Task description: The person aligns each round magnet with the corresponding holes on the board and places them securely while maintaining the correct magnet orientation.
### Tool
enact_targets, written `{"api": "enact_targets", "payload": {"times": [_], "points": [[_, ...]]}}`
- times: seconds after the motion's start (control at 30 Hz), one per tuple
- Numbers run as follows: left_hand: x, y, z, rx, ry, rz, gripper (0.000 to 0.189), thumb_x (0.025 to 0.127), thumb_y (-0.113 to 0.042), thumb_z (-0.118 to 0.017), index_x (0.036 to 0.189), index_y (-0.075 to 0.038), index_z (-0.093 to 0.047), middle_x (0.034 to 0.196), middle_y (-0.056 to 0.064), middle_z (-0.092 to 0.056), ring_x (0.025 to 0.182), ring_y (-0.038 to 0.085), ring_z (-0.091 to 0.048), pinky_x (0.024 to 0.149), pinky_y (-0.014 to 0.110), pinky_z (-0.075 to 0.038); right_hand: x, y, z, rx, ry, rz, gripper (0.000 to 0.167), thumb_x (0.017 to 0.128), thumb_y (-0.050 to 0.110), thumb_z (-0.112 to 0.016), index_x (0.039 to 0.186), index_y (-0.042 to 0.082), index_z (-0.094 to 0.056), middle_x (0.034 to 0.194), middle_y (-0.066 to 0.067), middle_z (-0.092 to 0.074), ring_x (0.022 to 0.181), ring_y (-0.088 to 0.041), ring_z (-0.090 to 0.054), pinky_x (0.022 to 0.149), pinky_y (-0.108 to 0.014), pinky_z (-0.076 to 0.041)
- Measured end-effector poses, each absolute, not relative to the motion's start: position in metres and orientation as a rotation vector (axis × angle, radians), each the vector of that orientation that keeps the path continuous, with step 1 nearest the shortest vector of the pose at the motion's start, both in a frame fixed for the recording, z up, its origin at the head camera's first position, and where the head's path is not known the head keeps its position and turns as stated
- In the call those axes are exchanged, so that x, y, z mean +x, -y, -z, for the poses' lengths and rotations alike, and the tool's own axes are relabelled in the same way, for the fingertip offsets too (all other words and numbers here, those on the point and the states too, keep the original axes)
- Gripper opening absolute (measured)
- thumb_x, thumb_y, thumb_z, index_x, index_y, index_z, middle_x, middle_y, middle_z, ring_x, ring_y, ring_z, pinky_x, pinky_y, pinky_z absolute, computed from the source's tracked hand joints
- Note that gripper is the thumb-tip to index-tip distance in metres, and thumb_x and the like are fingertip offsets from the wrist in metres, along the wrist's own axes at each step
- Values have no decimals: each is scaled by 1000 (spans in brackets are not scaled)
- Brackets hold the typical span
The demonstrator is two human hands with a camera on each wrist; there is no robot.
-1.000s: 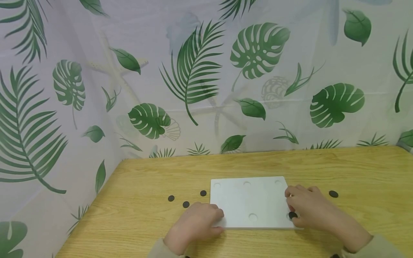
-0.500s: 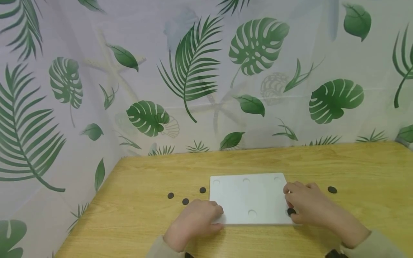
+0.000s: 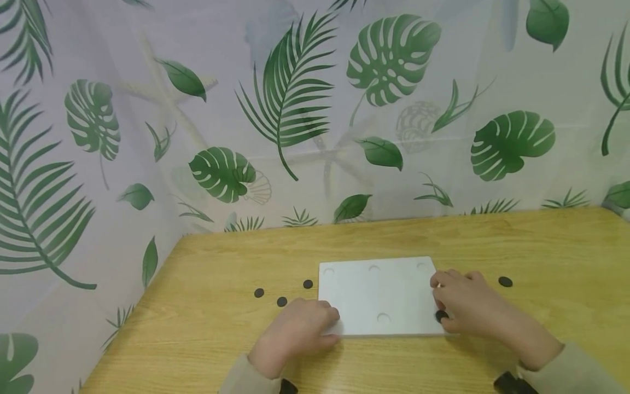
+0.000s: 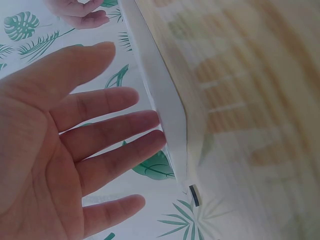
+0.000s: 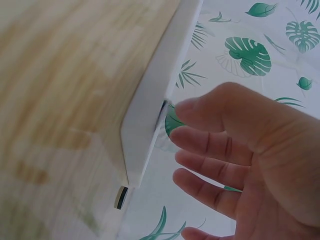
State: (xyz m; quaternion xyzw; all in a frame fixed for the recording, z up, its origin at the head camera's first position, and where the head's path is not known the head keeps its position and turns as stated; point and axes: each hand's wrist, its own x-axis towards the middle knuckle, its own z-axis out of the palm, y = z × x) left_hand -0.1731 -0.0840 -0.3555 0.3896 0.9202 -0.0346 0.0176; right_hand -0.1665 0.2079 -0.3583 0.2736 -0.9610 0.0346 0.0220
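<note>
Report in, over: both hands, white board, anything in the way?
Left hand at near-left corner of white board. Right hand at near-right corner, by black disc. Board flat on table. Four loose discs clear of it; no obstruction seen.

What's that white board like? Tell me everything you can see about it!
The white board is a smooth rectangle, maybe plastic, lying flat on the wooden table. Four shallow round hollows show bare: three along the far edge, one near the front. A black disc is at the front right corner, by the right hand. The left hand seems to touch the front left.
</note>
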Motion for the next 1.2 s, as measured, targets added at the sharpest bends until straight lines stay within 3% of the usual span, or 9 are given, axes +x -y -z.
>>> {"api": "enact_targets", "payload": {"times": [1.2], "points": [[-173, 83, 353, 1169, -2840, 77, 18, 80, -35, -63, 79, -17, -61, 63, -11, -45, 54, 5, -39, 50, 20, -33, -167, -213, 353, 796, 2972, -108, 25, 63, 21, -75, 66, 20, -50, 95, 1, -50, 85, -22, -47, 68, -54, -36]]}}
